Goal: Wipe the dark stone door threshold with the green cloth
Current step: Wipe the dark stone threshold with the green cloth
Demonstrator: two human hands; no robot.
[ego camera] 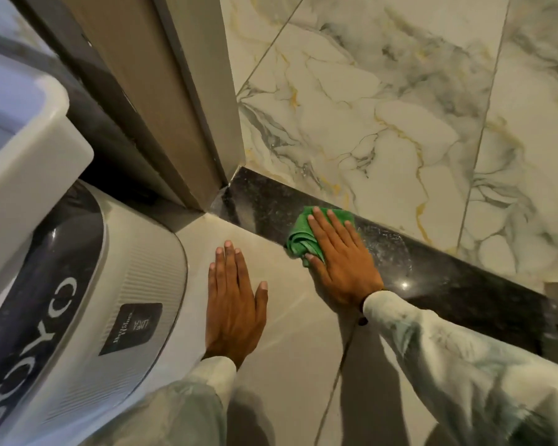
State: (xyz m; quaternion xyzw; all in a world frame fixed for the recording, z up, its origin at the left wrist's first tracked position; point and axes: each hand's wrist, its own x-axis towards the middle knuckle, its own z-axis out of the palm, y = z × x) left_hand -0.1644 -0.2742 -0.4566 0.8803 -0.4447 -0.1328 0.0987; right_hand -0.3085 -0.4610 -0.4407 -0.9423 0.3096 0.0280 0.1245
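The dark stone door threshold runs diagonally from the door frame at centre down to the right edge, with whitish smears on its middle. A crumpled green cloth lies on its near edge. My right hand presses flat on the cloth, fingers spread, thumb tucked against the cloth's lower fold. My left hand rests flat and bare on the beige floor tile left of the threshold, holding nothing.
A grey-brown door frame stands at the threshold's left end. Beyond lies white marble-patterned floor. A white and black appliance with lettering sits close at left, below a white basin edge. Beige tile lies between my arms.
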